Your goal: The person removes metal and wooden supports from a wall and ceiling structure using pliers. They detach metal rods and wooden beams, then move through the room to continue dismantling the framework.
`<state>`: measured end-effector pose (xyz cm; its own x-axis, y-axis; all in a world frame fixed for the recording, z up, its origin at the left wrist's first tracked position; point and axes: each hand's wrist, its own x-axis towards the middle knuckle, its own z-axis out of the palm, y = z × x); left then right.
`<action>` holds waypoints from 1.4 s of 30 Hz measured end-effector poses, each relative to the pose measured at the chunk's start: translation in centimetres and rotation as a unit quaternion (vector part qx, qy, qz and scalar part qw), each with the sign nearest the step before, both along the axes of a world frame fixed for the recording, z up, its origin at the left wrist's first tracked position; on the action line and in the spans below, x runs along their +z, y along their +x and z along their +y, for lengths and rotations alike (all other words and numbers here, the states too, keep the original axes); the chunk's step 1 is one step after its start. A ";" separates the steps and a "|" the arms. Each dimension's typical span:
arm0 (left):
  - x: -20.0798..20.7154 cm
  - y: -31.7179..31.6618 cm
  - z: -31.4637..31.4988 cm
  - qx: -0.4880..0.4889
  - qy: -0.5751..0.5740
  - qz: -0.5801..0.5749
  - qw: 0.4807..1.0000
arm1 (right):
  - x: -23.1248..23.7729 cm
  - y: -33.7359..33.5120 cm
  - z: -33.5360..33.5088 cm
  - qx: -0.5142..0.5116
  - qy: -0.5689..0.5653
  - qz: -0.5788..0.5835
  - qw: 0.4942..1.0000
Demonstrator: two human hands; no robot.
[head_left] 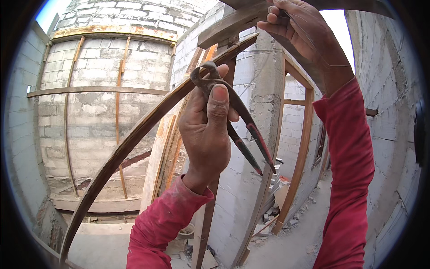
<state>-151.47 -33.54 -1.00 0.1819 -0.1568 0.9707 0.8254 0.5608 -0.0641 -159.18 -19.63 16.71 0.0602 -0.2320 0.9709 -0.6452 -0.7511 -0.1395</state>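
Observation:
My left hand [205, 134] is closed round the neck of a pair of end-cutting pincers [240, 107], thumb pressed over the pivot. Their dark curved jaws point up, and the worn red-and-black handles slant down to the right, slightly apart. Behind the pincers runs a long wooden pole [130, 143], rising from lower left to upper right. High at the top, my right hand [307, 33] pinches a thin wire [304, 30] that trails along the palm and past the wrist. Its fingertips are close beside a thick wooden beam [233, 27].
A grey concrete column [264, 89] stands behind the pincers. To its right is a wooden door frame [298, 166] with rubble [268, 219] at its foot. A block wall [96, 116] with thin wooden battens fills the left, crossed by a horizontal timber [98, 90].

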 end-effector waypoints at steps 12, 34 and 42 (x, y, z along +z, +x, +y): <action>-0.9 9.3 -4.4 -0.220 0.098 0.120 0.963 | 6.8 5.4 2.0 -0.335 -0.140 0.262 0.894; -9.0 13.6 -6.8 -0.043 0.105 -0.148 0.982 | 7.7 4.4 0.8 -0.409 -0.053 0.235 0.880; -9.0 12.2 -6.8 -0.033 0.082 -0.233 0.968 | 7.6 4.1 -1.4 -0.393 -0.044 0.233 0.889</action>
